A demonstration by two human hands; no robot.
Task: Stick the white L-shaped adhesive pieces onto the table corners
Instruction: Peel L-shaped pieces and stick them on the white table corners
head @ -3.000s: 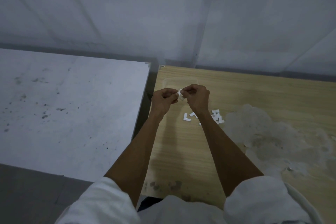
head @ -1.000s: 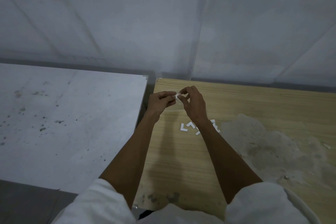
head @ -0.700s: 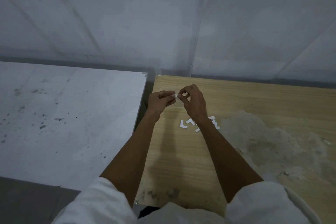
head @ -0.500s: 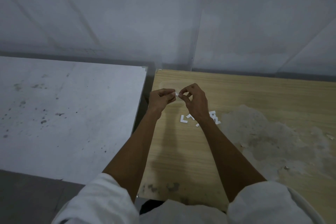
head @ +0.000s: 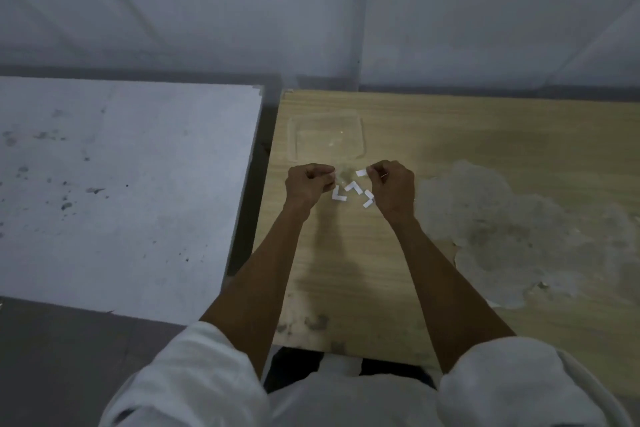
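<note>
On the wooden table (head: 467, 128), my right hand (head: 393, 185) pinches a white L-shaped adhesive piece (head: 361, 173) by one end, just above the tabletop. My left hand (head: 306, 185) is a short gap to the left, its fingers curled and its fingertips pinching what looks like a thin clear backing strip (head: 335, 179). Loose white L-pieces (head: 352, 188) lie on the wood between and just below the hands. The table's far left corner (head: 283, 94) is beyond the hands.
A clear shallow plastic container (head: 292, 142) sits just beyond the hands. A grey table (head: 121, 184) stands to the left across a narrow gap. A worn, peeling patch (head: 502, 225) covers the wood at the right. A wall runs behind both tables.
My hands were together, working on one white piece. They have now drawn apart: the right keeps the piece, the left has pulled away to the left. The camera tilted down.
</note>
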